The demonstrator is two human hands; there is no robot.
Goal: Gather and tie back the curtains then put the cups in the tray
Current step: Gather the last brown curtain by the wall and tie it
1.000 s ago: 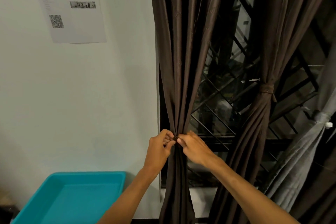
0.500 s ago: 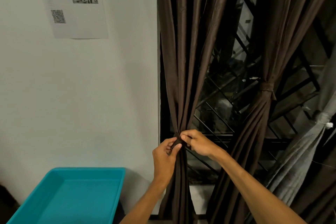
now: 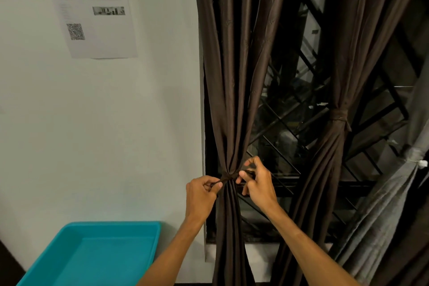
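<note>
Left hand [image 3: 200,195], right hand [image 3: 260,184] flank curtain [image 3: 232,100], pinching tie [image 3: 226,177].

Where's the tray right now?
In the head view the blue tray sits at the lower left against the white wall, below the paper sheet and left of the nearest brown curtain.

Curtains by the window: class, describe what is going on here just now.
A person is tying back the left curtain. The left hand and right hand each pinch an end of the tie cinched round it. The next curtain is already tied. A tray sits below left, with no cups visible.
</note>
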